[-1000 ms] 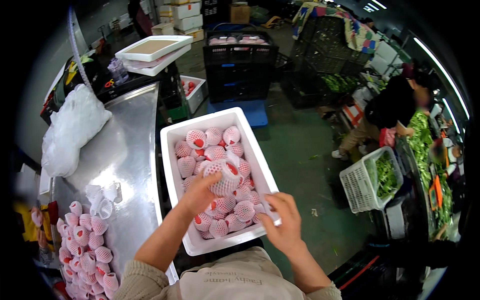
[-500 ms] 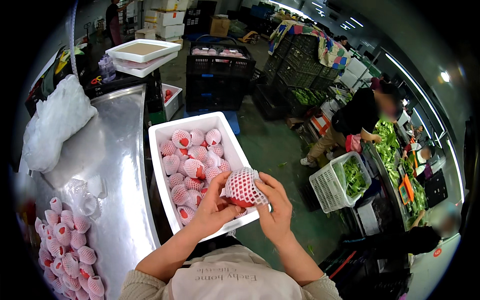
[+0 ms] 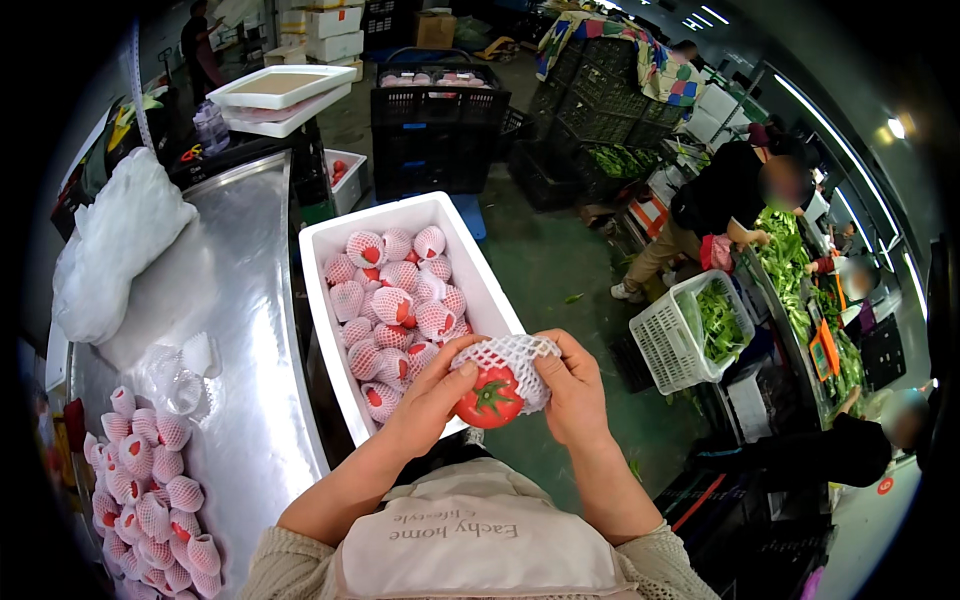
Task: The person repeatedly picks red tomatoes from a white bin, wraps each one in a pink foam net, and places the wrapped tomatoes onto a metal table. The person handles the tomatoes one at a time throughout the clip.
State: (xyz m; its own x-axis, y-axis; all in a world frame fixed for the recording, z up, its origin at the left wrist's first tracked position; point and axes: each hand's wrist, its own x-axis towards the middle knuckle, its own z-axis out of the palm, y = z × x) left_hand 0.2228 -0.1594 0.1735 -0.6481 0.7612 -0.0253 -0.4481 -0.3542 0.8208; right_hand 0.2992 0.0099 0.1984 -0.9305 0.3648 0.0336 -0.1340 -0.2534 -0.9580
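Observation:
A red tomato [image 3: 487, 402], its green stem end toward me, sits half out of a white foam net sleeve [image 3: 510, 351]. My left hand [image 3: 425, 400] is closed around the tomato's left side, the thumb lying at the net's edge. On the right, my right hand [image 3: 578, 388] grips the sleeve, which is stretched over the far side of the tomato. Both hands are above the near right corner of a white foam box [image 3: 316, 318]. Inside that box lie several net-wrapped tomatoes [image 3: 392, 305], red showing through their sleeves.
At left, a metal table [image 3: 255, 350] bears a heap of netted tomatoes [image 3: 150, 490] and a white plastic bag [image 3: 120, 245]. Black crates [image 3: 435, 140] are stacked beyond the box. Co-workers [image 3: 730, 190] stand at right near leafy greens and a white basket [image 3: 665, 345].
The tomato has turned so its stem end shows, with the net drawn back from it. My hands have come slightly nearer and to the right.

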